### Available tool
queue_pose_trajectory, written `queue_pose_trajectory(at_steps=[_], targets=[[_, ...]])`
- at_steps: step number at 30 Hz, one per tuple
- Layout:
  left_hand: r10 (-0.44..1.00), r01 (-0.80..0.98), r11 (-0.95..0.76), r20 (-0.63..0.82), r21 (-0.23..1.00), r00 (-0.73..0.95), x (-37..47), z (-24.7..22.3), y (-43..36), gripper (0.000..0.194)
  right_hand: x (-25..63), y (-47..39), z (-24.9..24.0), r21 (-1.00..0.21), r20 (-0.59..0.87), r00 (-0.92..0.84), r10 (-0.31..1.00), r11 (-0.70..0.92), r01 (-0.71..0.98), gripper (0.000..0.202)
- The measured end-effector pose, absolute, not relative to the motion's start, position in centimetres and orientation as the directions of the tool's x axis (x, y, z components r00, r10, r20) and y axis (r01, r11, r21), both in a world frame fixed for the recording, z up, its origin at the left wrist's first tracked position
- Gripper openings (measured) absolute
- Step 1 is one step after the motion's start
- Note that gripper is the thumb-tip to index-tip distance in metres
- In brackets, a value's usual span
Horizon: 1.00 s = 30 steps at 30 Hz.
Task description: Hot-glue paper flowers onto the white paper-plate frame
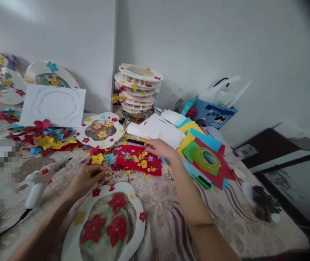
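Observation:
My left hand [88,177] is low over the paper scraps, thumb and fingers pinched together. Whatever may be between them is too small to make out. Over the top edge of a red paper sheet [128,166] my right hand [160,148] curls its fingers downward, their tips together beside the end of a black pen [135,141]. What those fingertips grip is unclear. Small yellow paper flowers [143,164] lie on the red sheet. Nearest me is a white scalloped frame [138,232] with a clear middle, bearing three large red flowers [117,231] and green dots.
A white glue gun [35,188] with a black cord stands left. Behind are another decorated frame [117,136], a drawn outline card [80,105] and a stack of frames [138,90]. To the right are coloured papers [221,170], yellow tape [202,159] and a green cutter [204,183].

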<state>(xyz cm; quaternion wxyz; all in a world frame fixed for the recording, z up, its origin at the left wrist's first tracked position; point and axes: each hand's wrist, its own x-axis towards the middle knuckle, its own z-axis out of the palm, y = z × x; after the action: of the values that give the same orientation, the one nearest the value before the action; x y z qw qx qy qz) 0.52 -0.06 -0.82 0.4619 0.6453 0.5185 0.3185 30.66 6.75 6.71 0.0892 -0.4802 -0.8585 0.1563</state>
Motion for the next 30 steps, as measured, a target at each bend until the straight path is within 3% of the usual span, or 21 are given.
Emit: queue_pose_trajectory(at_steps=[11, 17, 30], targets=[[0.957, 0.357, -0.055, -0.053, 0.932, 0.286, 0.1, -0.7, 0.3, 0.045, 32.0, 7.7, 5.9, -0.377, 0.013, -0.509, 0.861, 0.476, 0.794, 0.016], [0.941, 0.383, -0.060, -0.075, 0.922, 0.329, 0.2, -1.3, 0.1, 0.037, 31.8, 8.2, 4.7, -0.400, -0.055, -0.516, 0.855, 0.455, 0.796, 0.015], [0.931, 0.407, -0.131, -0.029, 0.904, 0.364, 0.0, -1.5, 0.3, 0.029, 30.6, 9.3, 1.7, -0.294, -0.009, -0.580, 0.815, 0.552, 0.780, 0.027]])
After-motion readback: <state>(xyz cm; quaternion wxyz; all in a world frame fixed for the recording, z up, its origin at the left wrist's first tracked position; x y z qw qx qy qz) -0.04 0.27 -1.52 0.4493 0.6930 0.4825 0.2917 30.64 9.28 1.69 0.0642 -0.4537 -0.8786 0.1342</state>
